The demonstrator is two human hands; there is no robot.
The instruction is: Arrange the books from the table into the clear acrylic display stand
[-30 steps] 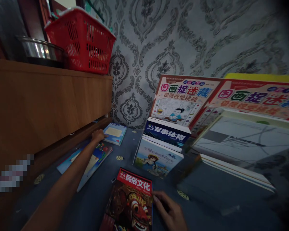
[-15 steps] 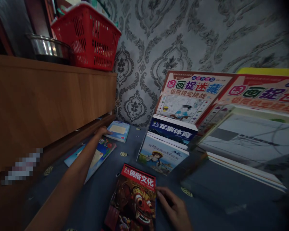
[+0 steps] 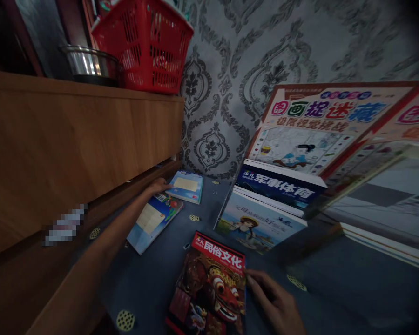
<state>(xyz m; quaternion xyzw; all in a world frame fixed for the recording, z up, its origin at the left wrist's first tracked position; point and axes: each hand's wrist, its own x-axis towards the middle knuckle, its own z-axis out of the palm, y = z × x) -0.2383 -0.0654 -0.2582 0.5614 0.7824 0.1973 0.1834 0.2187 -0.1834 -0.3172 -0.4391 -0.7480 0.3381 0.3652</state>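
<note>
The view has swung, but both hands keep their places: left hand (image 3: 158,186) at the far blue book (image 3: 185,187), flat near the wall (image 3: 212,111); right hand (image 3: 274,298) at the red book's (image 3: 211,288) right edge. Whether either grip pinches, I cannot tell; the layout seems little altered.

- Left arm (image 3: 101,251): bare, stretched well forward, slanting rightward.
- Left grip (image 3: 158,186), a bare hand: fingers (image 3: 166,186) pointing rightward.
- Right grip (image 3: 275,298), also bare: held closer in, thumb (image 3: 259,293) and forefinger (image 3: 261,278) close together.
</note>
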